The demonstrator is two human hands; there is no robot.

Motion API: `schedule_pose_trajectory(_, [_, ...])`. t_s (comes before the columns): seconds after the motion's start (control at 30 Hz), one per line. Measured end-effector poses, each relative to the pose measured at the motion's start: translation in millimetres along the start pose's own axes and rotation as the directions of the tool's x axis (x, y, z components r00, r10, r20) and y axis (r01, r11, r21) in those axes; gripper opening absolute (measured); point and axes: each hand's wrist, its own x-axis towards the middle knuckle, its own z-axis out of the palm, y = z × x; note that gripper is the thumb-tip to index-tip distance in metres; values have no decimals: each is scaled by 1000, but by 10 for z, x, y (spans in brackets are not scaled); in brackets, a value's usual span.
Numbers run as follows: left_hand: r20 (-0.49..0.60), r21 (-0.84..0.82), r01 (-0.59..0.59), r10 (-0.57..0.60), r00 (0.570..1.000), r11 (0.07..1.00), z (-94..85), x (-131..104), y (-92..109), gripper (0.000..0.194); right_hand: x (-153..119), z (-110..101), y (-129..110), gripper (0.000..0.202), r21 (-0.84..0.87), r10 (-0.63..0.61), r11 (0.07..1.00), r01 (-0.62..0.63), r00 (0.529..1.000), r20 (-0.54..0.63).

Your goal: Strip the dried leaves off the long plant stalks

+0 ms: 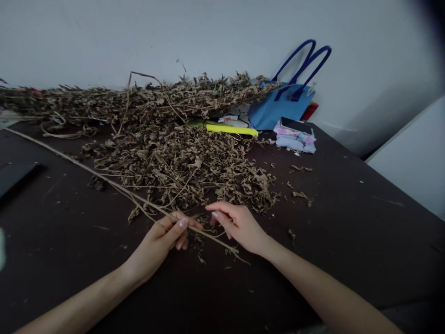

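My left hand [162,241] pinches a long, thin dry stem [114,183] between thumb and fingers. The stem runs from the far left of the table down to just right of that hand, with a thin side branch and a few small leaves at its near end. My right hand [241,227] is beside the stem's near end, thumb and index finger slightly apart and the other fingers curled; a fine twig passes by its fingers, and whether it is gripped is unclear. Just beyond both hands lies a loose heap of crumpled dry leaves [194,162].
Behind the heap, a long bundle of dried leafy stems [167,99] lies along the wall. A blue bag [281,109], a yellow strip [232,130] and a phone [296,125] on folded cloth [295,143] are at the back right. A dark flat object [15,178] lies left.
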Motion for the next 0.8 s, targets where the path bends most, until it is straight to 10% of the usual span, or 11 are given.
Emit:
schedule_pose_trajectory(0.57, [48, 16, -62, 61, 997, 998, 30, -54, -33, 21, -12, 132, 44, 19, 483, 46, 835, -265, 907, 418])
schedule_pose_trajectory(0.8, [75, 61, -32, 28, 997, 998, 25, -62, -87, 22, -41, 239, 82, 16, 468, 41, 861, -201, 943, 330])
